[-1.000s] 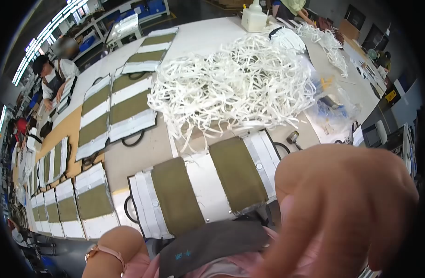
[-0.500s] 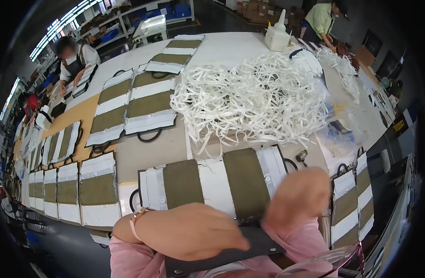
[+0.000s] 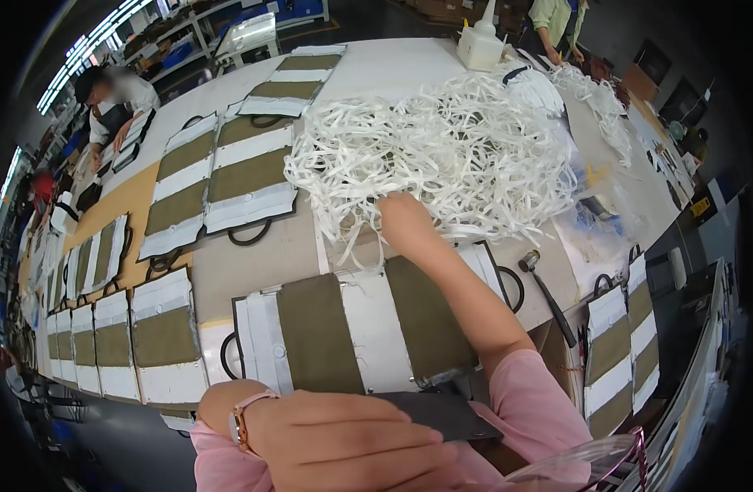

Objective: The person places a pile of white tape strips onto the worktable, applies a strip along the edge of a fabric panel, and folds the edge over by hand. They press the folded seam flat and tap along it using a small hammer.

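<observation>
My left hand (image 3: 352, 439), with a watch at its wrist, lies flat with fingers stretched out at the near edge, above a dark grey flap (image 3: 446, 414). My right hand (image 3: 405, 223) reaches across to the near side of a tangled heap of white ribbon (image 3: 458, 156). Its fingers are curled in on the ribbon, their tips partly hidden. Under my right forearm a bag panel (image 3: 319, 336) in olive and white, with dark loop handles at both ends, lies on the table. Loose threads show on its white middle strip.
A hammer (image 3: 549, 295) lies right of the panel. More striped panels (image 3: 167, 328) line the left side, and others (image 3: 610, 353) hang at the right edge. A white squeeze bottle (image 3: 480, 45) stands behind the heap. Two people work across the table.
My right hand has moved from the panel's near right corner forward and left to the ribbon heap, uncovering the hammer. My left hand has shifted slightly nearer me. The view has tilted slightly.
</observation>
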Demonstrator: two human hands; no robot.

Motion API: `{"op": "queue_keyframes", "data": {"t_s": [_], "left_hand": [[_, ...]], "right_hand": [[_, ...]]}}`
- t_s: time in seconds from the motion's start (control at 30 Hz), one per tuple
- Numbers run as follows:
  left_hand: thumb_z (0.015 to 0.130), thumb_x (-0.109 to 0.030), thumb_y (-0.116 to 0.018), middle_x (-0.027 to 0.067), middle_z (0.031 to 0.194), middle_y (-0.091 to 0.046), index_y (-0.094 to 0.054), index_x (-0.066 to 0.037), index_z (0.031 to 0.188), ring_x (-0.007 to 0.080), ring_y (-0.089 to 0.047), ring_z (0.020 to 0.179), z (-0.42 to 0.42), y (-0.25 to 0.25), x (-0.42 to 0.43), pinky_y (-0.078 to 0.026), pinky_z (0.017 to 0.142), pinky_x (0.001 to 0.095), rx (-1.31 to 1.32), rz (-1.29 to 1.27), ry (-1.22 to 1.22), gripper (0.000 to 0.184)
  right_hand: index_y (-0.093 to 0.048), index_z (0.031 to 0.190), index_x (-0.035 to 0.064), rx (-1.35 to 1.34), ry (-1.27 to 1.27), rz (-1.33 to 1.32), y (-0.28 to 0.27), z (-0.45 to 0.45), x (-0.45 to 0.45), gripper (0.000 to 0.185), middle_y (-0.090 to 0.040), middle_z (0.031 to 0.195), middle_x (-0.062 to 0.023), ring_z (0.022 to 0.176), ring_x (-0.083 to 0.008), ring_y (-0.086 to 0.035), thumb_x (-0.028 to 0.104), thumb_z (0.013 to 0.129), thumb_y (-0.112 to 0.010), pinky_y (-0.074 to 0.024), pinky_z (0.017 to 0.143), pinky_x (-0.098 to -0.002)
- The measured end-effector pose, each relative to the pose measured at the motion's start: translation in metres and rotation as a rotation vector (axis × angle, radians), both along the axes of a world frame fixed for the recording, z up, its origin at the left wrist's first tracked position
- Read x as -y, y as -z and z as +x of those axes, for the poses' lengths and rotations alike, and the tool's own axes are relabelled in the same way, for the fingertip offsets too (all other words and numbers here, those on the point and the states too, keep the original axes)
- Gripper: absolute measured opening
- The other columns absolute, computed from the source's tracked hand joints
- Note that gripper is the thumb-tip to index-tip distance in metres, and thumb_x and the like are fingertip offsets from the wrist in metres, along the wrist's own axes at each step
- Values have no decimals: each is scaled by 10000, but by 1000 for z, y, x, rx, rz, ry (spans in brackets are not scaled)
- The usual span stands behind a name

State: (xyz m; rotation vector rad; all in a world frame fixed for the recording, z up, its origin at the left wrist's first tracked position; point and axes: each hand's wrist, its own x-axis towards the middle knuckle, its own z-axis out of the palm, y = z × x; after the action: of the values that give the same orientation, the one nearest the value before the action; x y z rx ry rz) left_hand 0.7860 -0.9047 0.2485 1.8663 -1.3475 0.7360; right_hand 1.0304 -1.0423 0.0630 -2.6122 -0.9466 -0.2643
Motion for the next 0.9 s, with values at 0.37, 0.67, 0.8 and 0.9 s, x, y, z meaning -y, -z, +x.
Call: {"op": "queue_keyframes", "data": {"t_s": [0.37,0.67,0.8,0.9], "left_hand": [[856,-104,-660,176,1296,-604,-604,-20,1254,359,-562,1195,183,197,-36,-424,1039,483,-245,306,-819,410],[901,-369,-671,184,1489,-480,-460,-45,1442,359,-466,1355,212,250,-27,-273,1163,539,-433,623,-970,665],[918,-359,-639,185,1495,-473,-455,-50,1448,346,-510,1307,212,249,-27,-290,1148,521,-462,649,-973,640],[950,-309,-591,188,1470,-495,-495,-49,1423,357,-475,1341,218,220,-19,-274,1155,515,-649,720,-945,548]], "right_hand": [[-702,886,42,219,158,-8,39,30,-24,131,-654,912,-128,914,-316,-630,130,793,-669,-526,769,-438],[-672,885,32,343,85,99,33,43,-25,90,-638,836,-105,801,-212,-622,92,819,-663,-497,672,-348],[-617,891,22,-318,50,957,-13,40,5,95,-615,825,-118,747,-246,-584,101,929,-579,-490,687,-358],[-587,935,20,-254,33,786,3,40,9,112,-606,777,-133,680,-250,-565,114,972,-538,-486,673,-365]]}}
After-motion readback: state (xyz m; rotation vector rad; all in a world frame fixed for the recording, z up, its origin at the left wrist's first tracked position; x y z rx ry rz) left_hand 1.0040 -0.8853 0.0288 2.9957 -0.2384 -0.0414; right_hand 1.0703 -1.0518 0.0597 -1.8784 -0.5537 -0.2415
